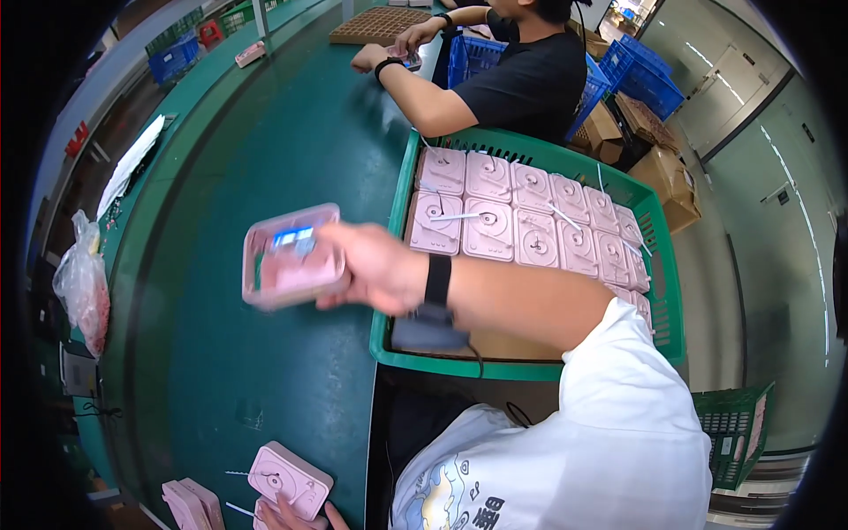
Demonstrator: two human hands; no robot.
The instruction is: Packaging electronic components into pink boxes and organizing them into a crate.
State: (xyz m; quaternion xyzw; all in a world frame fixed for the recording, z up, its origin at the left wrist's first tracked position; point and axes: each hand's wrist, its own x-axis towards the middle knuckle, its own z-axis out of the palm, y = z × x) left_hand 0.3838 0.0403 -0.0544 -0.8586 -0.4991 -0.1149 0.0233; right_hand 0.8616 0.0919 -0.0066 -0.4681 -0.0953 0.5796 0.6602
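My right hand (pixel 375 265) is closed on a pink plastic casing (pixel 340 216) over the table, slightly blurred. Its hollow inside faces up, and a small blue and white patch shows in it. At the bottom edge my left hand (pixel 291 519) has its fingers on the face of another pink casing (pixel 281 474), with the thumb by its side; most of the hand is cut off. That casing has a round turntable-like dial and leans over another pink piece. Beside it more pink casings (pixel 190 503) stand close together.
A green crate (pixel 530 360) holds rows of pink casings, under my right forearm. Beyond it, a person in black (pixel 530 79) works at the green table (pixel 291 371). A brown divided tray (pixel 375 26) lies at the far end. A plastic bag (pixel 81 274) sits left.
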